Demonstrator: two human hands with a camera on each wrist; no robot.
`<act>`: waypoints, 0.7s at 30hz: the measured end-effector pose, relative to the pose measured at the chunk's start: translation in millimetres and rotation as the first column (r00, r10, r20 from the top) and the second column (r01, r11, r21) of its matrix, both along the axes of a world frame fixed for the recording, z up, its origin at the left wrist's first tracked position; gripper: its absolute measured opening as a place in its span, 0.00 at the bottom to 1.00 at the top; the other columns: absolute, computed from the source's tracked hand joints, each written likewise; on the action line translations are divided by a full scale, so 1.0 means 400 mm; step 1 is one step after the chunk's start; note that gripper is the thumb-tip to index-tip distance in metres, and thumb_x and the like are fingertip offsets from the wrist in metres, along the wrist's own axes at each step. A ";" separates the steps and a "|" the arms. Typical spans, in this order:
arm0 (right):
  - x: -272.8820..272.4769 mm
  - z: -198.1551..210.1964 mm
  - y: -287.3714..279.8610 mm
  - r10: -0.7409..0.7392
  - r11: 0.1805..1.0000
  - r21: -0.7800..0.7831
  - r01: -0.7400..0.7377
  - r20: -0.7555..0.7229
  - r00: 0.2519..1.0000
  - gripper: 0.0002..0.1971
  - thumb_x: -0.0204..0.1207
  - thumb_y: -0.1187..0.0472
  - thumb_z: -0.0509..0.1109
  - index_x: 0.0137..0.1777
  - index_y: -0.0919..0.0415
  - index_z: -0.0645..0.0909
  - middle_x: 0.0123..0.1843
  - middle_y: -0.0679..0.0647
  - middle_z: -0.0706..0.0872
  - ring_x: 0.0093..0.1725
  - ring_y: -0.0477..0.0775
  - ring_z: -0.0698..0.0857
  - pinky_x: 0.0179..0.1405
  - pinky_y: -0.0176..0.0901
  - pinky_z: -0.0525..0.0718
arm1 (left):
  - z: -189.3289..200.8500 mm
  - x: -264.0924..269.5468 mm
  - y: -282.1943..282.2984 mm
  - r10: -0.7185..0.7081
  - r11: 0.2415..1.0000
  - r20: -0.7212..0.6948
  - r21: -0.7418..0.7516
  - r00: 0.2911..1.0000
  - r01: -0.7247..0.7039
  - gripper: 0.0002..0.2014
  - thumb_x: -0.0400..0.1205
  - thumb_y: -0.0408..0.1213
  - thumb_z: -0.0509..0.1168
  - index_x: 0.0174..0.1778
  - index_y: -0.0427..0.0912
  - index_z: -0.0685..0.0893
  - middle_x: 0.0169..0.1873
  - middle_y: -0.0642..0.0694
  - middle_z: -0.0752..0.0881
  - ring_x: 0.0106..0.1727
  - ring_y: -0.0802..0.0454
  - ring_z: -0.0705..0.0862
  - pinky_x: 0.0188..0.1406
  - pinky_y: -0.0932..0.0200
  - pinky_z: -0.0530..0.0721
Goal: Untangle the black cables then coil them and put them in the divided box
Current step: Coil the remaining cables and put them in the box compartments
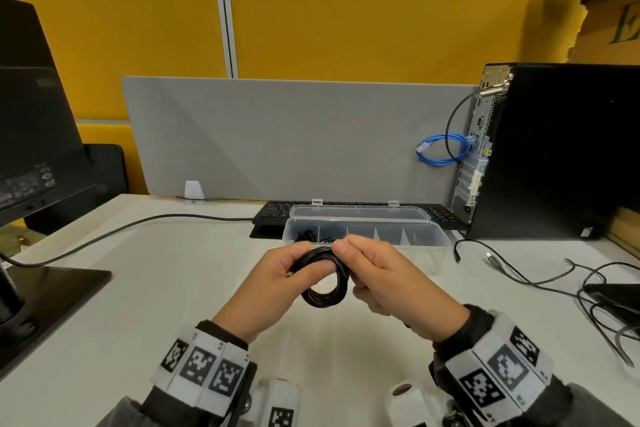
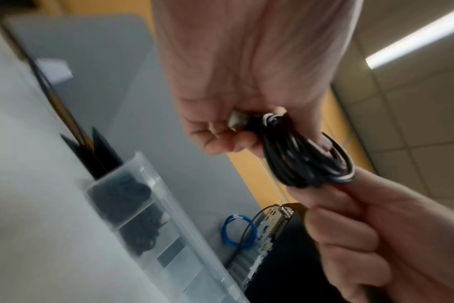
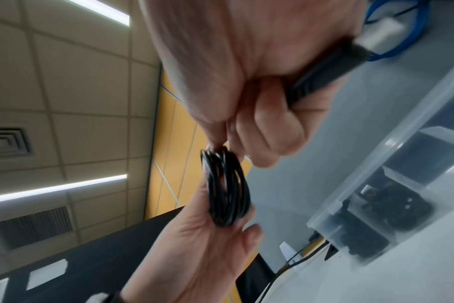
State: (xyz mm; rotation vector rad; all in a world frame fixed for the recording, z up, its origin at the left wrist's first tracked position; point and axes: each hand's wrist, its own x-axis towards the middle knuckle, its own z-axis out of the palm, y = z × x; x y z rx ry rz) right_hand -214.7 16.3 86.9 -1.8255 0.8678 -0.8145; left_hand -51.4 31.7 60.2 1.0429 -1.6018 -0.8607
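Both hands' grip closed on one coiled black cable (image 1: 323, 282), above the surface near the divided box (image 1: 429, 242): left hand (image 1: 277, 284), right hand (image 1: 388, 279). Two compartments hold cables; loose cables (image 1: 540, 279) remain at right.

Divided box (image 1: 433, 236) before keyboard (image 1: 277, 210); computer tower (image 1: 554, 149) right; monitor (image 1: 31, 107) left.

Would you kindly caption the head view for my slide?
Both hands, left and right, hold a coiled black cable before the divided box.
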 end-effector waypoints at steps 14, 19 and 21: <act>-0.041 -0.007 -0.059 -0.155 0.969 -0.161 0.188 0.200 0.967 0.11 0.81 0.64 0.63 0.41 0.56 0.85 0.36 0.52 0.83 0.33 0.40 0.80 0.37 0.35 0.81 | -0.005 -0.018 0.008 -0.021 0.988 0.008 0.152 1.000 0.020 0.16 0.76 0.59 0.53 0.33 0.52 0.74 0.24 0.62 0.73 0.27 0.62 0.69 0.32 0.66 0.70; -0.016 -0.022 -0.046 -0.084 0.991 0.130 0.039 0.357 0.930 0.11 0.82 0.67 0.59 0.44 0.63 0.82 0.34 0.55 0.84 0.33 0.46 0.84 0.36 0.35 0.84 | 0.004 -0.017 0.011 -0.037 0.982 -0.065 0.181 0.997 0.049 0.15 0.77 0.52 0.54 0.35 0.44 0.70 0.30 0.51 0.70 0.29 0.55 0.63 0.28 0.63 0.63; -0.017 -0.022 -0.047 -0.062 0.980 0.196 -0.019 0.400 0.914 0.10 0.83 0.67 0.57 0.45 0.65 0.80 0.34 0.56 0.85 0.33 0.48 0.86 0.38 0.36 0.86 | 0.011 -0.015 0.013 -0.002 0.979 -0.097 0.201 0.995 0.022 0.13 0.82 0.45 0.54 0.36 0.42 0.70 0.29 0.50 0.70 0.27 0.55 0.62 0.27 0.61 0.61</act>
